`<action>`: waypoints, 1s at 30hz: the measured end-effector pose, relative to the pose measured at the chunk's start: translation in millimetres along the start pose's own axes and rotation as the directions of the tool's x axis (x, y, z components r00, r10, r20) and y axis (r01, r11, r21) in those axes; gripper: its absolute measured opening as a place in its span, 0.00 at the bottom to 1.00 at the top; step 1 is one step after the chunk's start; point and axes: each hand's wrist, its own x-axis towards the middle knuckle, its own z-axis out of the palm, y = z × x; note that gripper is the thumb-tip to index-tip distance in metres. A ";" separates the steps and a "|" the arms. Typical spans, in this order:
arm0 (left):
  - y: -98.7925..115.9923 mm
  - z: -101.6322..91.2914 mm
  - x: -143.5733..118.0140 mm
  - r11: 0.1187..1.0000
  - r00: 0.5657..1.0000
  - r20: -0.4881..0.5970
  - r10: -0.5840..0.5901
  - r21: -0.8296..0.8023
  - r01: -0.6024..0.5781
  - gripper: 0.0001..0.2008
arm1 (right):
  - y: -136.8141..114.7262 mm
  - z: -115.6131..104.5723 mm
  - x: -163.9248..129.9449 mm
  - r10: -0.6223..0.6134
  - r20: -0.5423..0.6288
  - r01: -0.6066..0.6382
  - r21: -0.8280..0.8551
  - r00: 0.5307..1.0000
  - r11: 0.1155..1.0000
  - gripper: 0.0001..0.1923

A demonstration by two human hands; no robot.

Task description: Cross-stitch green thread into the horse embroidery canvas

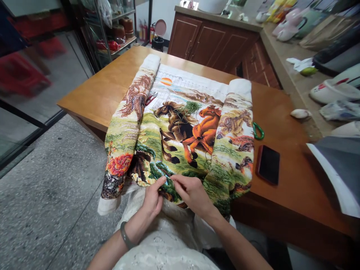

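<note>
Your embroidery (180, 127), a cross-stitch picture of galloping horses with both side edges rolled up, lies across the near corner of the wooden surface (292, 180) and hangs over its edge toward your lap. Your left hand (153, 197) comes up from below, wrist bent and wearing a dark bracelet, thumb and fingers pinched together on the cloth's lower edge. Your right hand (191, 193) reaches in from the right, forearm angled across your lap, fingertips closed on the same edge, just beside the left; whether they hold a needle cannot be told. Red-handled scissors (150, 99) rest on the cloth by the left roll. Green-handled scissors (258, 131) lie on the wood, touching the right roll, with a dark phone (268, 164) near them, face down. No writing can be read anywhere.
</note>
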 end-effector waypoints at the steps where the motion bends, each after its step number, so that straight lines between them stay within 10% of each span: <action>1: 0.0 0.1 0.0 1.000 1.000 -0.002 0.001 -0.001 -0.001 0.20 | -0.1 -0.5 0.7 0.009 0.009 -0.009 0.008 1.000 1.000 0.14; 30: -4.9 0.1 2.1 0.999 0.999 -0.047 -0.028 -0.037 0.026 0.08 | -5.1 -2.5 6.6 0.124 0.010 -0.123 0.247 0.992 0.961 0.14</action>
